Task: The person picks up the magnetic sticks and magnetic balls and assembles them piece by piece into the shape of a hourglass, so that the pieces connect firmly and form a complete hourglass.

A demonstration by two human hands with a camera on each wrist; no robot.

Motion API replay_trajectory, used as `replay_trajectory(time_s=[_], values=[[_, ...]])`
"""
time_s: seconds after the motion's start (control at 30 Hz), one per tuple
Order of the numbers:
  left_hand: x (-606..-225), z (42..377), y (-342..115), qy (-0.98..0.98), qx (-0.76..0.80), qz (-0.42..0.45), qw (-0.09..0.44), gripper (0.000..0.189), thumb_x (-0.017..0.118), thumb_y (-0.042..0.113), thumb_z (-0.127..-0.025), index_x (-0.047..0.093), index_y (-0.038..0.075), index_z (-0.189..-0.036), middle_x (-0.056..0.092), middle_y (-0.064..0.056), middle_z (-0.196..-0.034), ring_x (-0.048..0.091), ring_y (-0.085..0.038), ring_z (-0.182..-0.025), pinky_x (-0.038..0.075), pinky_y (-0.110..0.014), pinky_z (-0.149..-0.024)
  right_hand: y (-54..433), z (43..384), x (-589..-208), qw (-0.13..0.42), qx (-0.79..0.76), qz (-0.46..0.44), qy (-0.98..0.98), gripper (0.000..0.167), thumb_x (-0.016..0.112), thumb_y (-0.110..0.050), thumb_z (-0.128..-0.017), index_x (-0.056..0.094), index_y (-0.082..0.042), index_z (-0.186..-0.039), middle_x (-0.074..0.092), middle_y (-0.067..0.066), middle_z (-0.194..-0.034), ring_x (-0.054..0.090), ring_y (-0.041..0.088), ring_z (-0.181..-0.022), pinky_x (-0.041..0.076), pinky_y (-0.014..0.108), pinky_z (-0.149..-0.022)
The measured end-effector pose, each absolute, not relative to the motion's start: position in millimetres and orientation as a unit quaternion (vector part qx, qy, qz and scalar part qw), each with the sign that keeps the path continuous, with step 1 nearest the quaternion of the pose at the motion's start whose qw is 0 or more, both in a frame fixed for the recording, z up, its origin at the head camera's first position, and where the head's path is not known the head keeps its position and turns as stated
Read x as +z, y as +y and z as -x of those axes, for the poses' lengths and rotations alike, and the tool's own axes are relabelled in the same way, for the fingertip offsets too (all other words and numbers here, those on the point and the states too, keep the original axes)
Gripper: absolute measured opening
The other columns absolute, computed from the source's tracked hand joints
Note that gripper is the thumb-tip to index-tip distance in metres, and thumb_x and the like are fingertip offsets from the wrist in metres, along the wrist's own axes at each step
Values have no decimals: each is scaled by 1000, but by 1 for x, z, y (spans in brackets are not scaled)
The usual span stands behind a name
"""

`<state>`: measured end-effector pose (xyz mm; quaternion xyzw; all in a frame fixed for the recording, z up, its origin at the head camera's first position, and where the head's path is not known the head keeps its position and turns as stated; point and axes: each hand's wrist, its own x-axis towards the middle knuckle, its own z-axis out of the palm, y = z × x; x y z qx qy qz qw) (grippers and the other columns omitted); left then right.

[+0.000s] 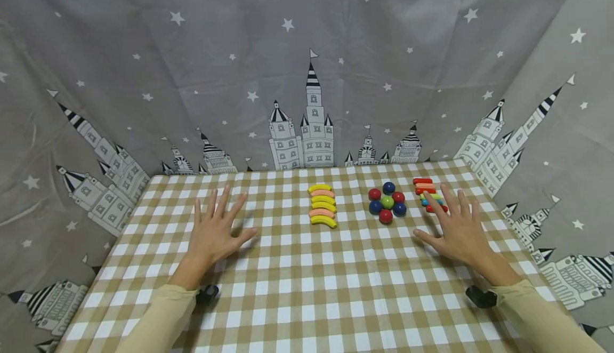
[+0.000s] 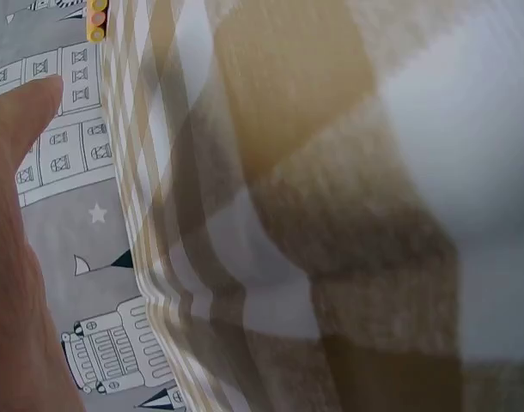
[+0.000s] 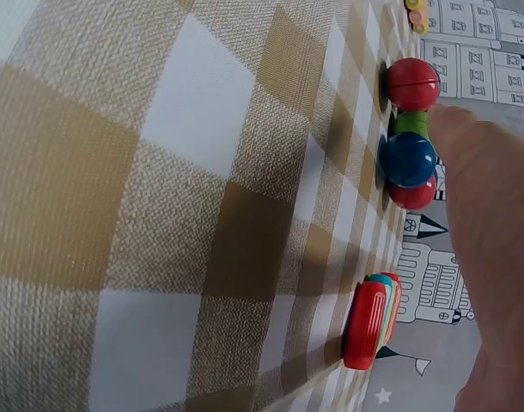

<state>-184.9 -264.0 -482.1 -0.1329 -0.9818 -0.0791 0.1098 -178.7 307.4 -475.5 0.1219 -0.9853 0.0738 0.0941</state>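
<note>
My left hand [image 1: 216, 233] hovers palm down with spread fingers over the left part of the checked tablecloth and holds nothing. On the right, my right hand [image 1: 458, 233] is spread the same way, its fingertips overlapping a stack of coloured bars [image 1: 424, 181] in the head view, partly hiding them. Those bars are red, orange, yellow-green and blue. Left of them, red and dark blue balls [image 1: 385, 216] ring a green ball [image 1: 387, 202]. Nearer the middle, curved yellow and pink banana-shaped pieces [image 1: 323, 200] lie in a column. Neither hand appears to grip anything.
The brown-and-white checked tablecloth [image 1: 288, 299] covers the table. Grey curtains [image 1: 240, 38] with white stars and castles stand behind it and along both sides. Each wrist wears a black device, such as the left one [image 1: 207, 295].
</note>
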Motion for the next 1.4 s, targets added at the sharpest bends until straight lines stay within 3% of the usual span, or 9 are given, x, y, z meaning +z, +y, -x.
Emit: replay_trajectory(time_s=[0.2, 0.37, 0.5, 0.6, 0.73, 0.83, 0.97, 1.1, 1.4], values=[[-481, 194, -256, -982, -85, 150, 81, 92, 58, 74, -89, 23, 34, -164, 2, -9, -173, -5, -37, -157, -6, -68, -118, 304, 181, -471, 76, 101, -144, -981, 101, 73, -63, -85, 25, -23, -163, 12, 26, -168, 12, 61, -147, 9, 79, -111], [-474, 200, -240, -977, -89, 180, 65, 94, 61, 72, -88, 22, 33, -164, 8, -14, -172, -1, -40, -156, -4, -69, -118, 297, 186, -464, 67, 111, -183, -975, 97, 76, -59, -85, 30, -21, -162, 21, 26, -165, 18, 59, -146, 16, 78, -110], [-470, 204, -226, -968, -100, 216, 84, 94, 71, 64, -85, 30, 29, -163, 16, -14, -170, 14, -43, -154, 3, -70, -118, 291, 190, -460, 67, 139, -229, -961, 93, 82, -49, -84, 36, -21, -160, 25, 15, -167, 32, 54, -139, 32, 75, -104], [-467, 207, -215, -957, -117, 246, 104, 95, 78, 57, -81, 36, 26, -160, 25, -12, -168, 32, -44, -146, 16, -70, -116, 286, 193, -460, 62, 185, -264, -945, 92, 88, -36, -82, 40, -18, -158, 25, 12, -168, 40, 50, -134, 39, 72, -99], [-462, 208, -195, -944, -152, 273, 105, 95, 85, 47, -78, 40, 24, -158, 36, -10, -163, 45, -43, -134, 29, -68, -107, 278, 195, -462, 64, 241, -289, -924, 90, 92, -21, -78, 45, -11, -154, 36, 18, -161, 42, 49, -137, 39, 71, -103], [-460, 209, -179, -936, -175, 287, 99, 94, 88, 43, -76, 43, 23, -156, 43, -10, -159, 48, -41, -132, 32, -67, -105, 271, 196, -466, 61, 264, -286, -919, 88, 92, -18, -78, 46, -11, -153, 39, 19, -159, 44, 46, -138, 43, 68, -101], [-460, 208, -162, -927, -198, 303, 95, 92, 90, 42, -74, 48, 20, -153, 48, -7, -154, 49, -36, -131, 34, -62, -106, 265, 198, -473, 57, 286, -282, -914, 83, 90, -14, -79, 48, -8, -151, 42, 19, -157, 60, 36, -115, 57, 50, -87], [-466, 207, -147, -922, -217, 309, 83, 86, 90, 43, -74, 53, 19, -149, 52, -7, -151, 49, -34, -131, 36, -59, -103, 261, 197, -479, 43, 317, -273, -907, 76, 88, -10, -82, 51, -7, -148, 48, 18, -152, 60, 26, -90, 56, 35, -68], [-481, 208, -117, -917, -233, 318, 68, 71, 89, 45, -75, 64, 25, -139, 63, 3, -140, 53, -23, -114, 39, -46, -89, 256, 197, -488, 37, 339, -270, -900, 69, 86, -7, -83, 55, -10, -145, 61, 12, -128, 62, 22, -84, 58, 32, -67]])
